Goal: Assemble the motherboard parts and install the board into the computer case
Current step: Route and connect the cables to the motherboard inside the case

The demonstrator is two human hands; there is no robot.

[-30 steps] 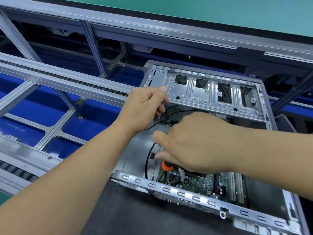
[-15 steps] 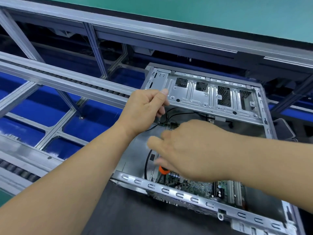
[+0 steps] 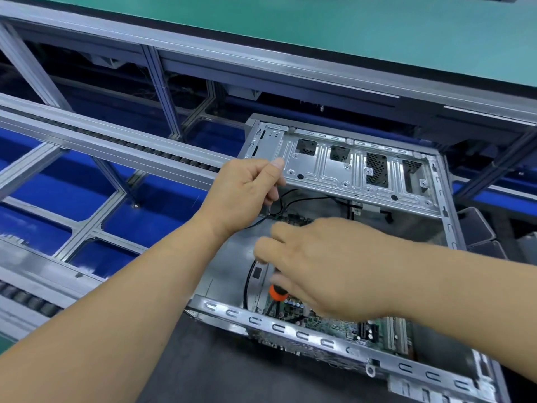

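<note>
Since a second ago, right hand (image 3: 328, 266) has slid slightly toward 9 o'clock inside the computer case (image 3: 436, 181), fingers curled round an orange-collared screwdriver (image 3: 276, 293) above the motherboard (image 3: 334, 324). Left hand (image 3: 247, 193), at 11 o'clock of it, pinches thin black cables (image 3: 290, 199). Case lies open on the dark desk (image 3: 189, 367), board at its 6 o'clock edge.

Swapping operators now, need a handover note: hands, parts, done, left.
Left hand: pinching the thin black cables up and clear of the board.
Right hand: grip on an orange-collared screwdriver, tip down at the motherboard's near-left corner.
Motherboard already lies inside the open computer case.
Left: finish the screws (count driven not visible), then route and plug the cables.
</note>
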